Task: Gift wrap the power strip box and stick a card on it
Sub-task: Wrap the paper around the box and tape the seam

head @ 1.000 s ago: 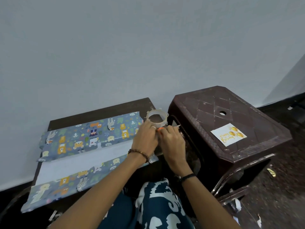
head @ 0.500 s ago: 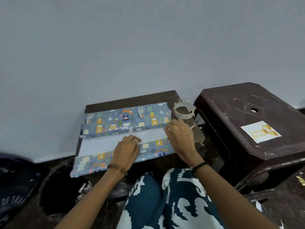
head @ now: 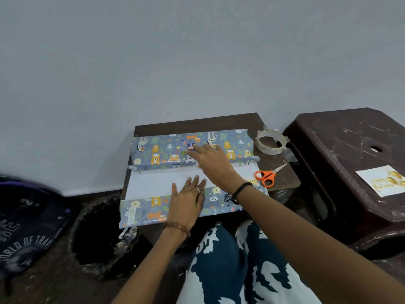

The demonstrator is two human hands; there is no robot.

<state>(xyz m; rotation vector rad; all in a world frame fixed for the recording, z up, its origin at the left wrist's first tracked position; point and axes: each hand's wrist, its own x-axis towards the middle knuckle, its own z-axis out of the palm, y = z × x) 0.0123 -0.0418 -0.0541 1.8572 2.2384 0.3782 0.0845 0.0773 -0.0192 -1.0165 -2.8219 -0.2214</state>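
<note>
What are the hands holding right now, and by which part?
Nothing is gripped. The left hand rests flat on the wrapping paper near its front flap; the right hand lies flat on the wrapped box top.

Left hand (head: 186,202) flat, fingers straight; right hand (head: 213,163) reaching forward, fingers extended.

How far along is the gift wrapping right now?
Early on. Done: the wrapping paper is folded over the box at the far side. In hand: the right hand presses that fold while the left hand flattens the near flap. Left: closing and taping with the tape roll, then sticking on the card.
</note>
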